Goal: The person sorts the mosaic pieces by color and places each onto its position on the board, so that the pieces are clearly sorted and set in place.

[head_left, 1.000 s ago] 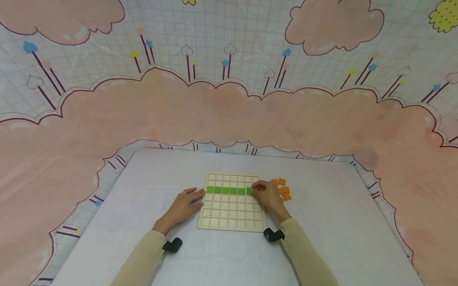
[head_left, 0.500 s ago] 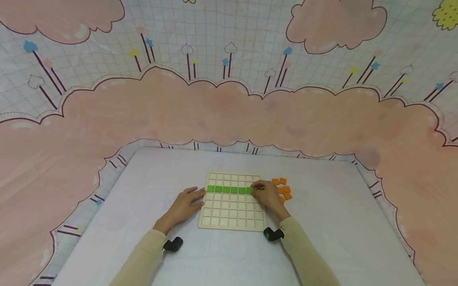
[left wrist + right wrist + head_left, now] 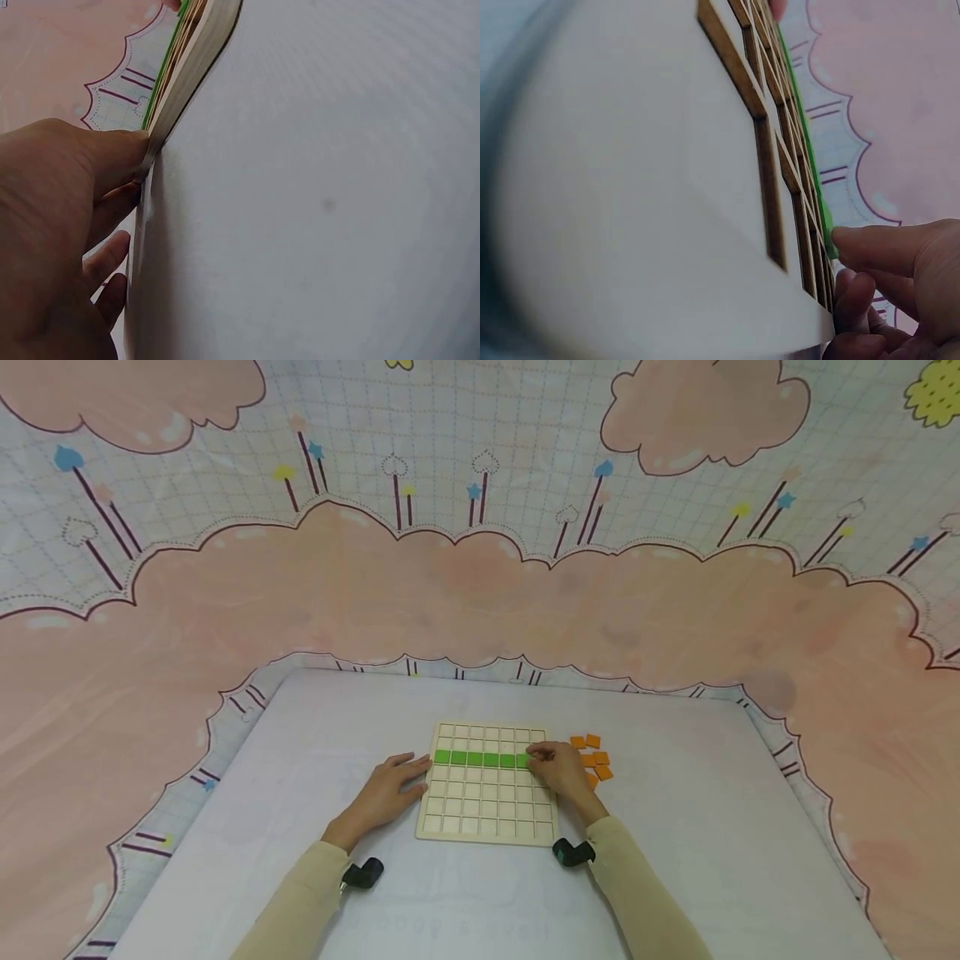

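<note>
A pale wooden grid board (image 3: 487,822) lies flat on the table, with a row of green square tiles (image 3: 475,759) across its upper part. My left hand (image 3: 386,789) rests at the board's left edge, its fingers extended and touching the rim. In the left wrist view, the thumb (image 3: 124,154) lies against the board's side edge. Over the board's right side, my right hand (image 3: 558,770) pinches the green tile (image 3: 522,761) at the right end of the row. The right wrist view shows the thumb at that tile's end, the other fingers bent below. My fingers partly hide this tile and the cell right of it.
Several loose orange square tiles (image 3: 602,759) lie right of the board, some partly behind my right hand. White covering spreads over the table (image 3: 712,810). A patterned cloth (image 3: 480,593) with clouds surrounds the table at the back and sides.
The rightmost green tile has moved slightly left under my right hand, closing the gap in the row. My left hand has stayed at the board's edge.
</note>
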The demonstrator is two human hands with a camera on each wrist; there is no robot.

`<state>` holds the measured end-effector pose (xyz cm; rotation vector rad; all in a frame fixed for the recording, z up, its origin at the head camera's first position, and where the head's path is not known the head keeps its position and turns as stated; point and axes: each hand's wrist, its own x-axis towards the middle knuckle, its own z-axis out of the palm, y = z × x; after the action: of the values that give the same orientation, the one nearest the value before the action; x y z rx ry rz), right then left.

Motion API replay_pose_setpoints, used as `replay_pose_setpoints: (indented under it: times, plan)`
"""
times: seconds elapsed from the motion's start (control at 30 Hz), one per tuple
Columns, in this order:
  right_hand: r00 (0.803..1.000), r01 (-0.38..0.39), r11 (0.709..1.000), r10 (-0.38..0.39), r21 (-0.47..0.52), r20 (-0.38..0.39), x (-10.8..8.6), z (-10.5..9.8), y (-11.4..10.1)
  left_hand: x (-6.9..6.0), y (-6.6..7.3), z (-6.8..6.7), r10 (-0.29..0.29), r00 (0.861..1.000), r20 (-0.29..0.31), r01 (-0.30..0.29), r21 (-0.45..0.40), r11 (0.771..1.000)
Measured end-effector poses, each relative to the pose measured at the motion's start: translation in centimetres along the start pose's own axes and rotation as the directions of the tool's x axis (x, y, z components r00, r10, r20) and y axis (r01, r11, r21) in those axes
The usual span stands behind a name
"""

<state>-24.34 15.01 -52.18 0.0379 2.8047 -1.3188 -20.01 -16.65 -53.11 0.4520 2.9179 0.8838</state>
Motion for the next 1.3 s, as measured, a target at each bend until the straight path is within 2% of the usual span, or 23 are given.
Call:
replay_pose_setpoints:
  times: [0.27, 0.53, 0.67, 1.03, 1.3]
  plan:
    - [1.000, 0.012, 0.999, -0.011, 0.036, -0.014, -0.3, -0.2, 0.1, 0.0, 0.2, 0.0, -0.022, 1.000, 0.002, 0.022, -0.003, 1.000]
    - [0.999, -0.031, 0.995, 0.032, 0.097, -0.012, -1.2, -1.4, -0.3, 0.0, 0.3, 0.0, -0.026, 1.000, -0.005, 0.026, -0.006, 1.000]
    - [1.000, 0.011, 0.992, -0.007, 0.129, -0.026, -1.6, -2.5, -0.4, 0.0, 0.2, 0.1, -0.028, 1.000, -0.007, 0.028, -0.003, 1.000]
    - [0.990, 0.099, 0.995, -0.096, 0.018, -0.102, -2.2, -4.7, 0.5, 0.0, 0.0, 0.2, -0.018, 1.000, -0.006, 0.018, -0.004, 1.000]
    - [0.992, 0.056, 0.996, -0.048, 0.068, -0.115, -2.6, -6.5, 1.5, 0.2, -0.1, 0.2, -0.009, 1.000, -0.008, 0.009, -0.001, 1.000]
